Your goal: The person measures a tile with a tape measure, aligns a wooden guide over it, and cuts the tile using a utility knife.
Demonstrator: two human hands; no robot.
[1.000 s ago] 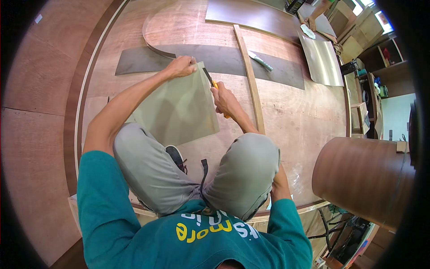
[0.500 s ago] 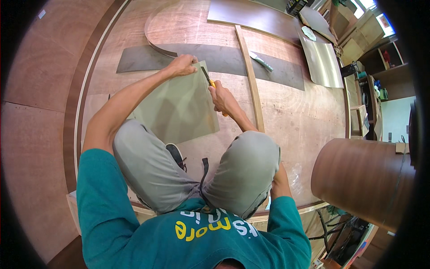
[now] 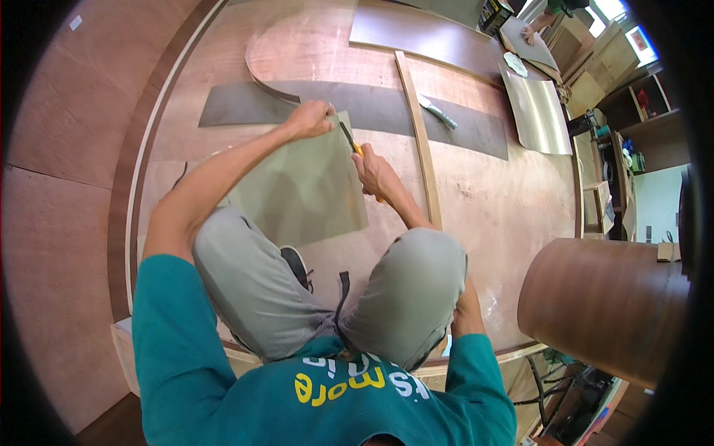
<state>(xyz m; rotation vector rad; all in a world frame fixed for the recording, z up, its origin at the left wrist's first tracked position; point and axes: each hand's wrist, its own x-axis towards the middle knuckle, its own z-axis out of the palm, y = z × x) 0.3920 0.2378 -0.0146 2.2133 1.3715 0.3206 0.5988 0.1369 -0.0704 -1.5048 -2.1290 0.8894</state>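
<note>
My left hand (image 3: 311,120) pinches the far edge of a thin grey-green sheet (image 3: 297,189), which lies in front of my knees. In my right hand (image 3: 379,178) is a cutting tool with a yellow handle (image 3: 358,149) and a long dark blade (image 3: 346,132). That blade lies at the sheet's far right corner, close to my left fingers. Whether it is a knife or snips I cannot make out. Just beyond both hands, a long dark grey strip (image 3: 372,104) stretches across the wooden work surface (image 3: 506,201).
A wooden batten (image 3: 418,134) crosses the grey strip, with a pale-handled tool (image 3: 439,113) beside it. Farther off lie a curved brown strip (image 3: 274,91), a brown panel (image 3: 424,33) and a shiny sheet (image 3: 537,111). A large brown roll (image 3: 602,305) stands right. Another person's hand (image 3: 529,33) shows far right.
The whole view has shifted slightly downward. Both hands keep their places at the sheet's far corner, the blade still there. Another person's hand has come into view at the far right.
</note>
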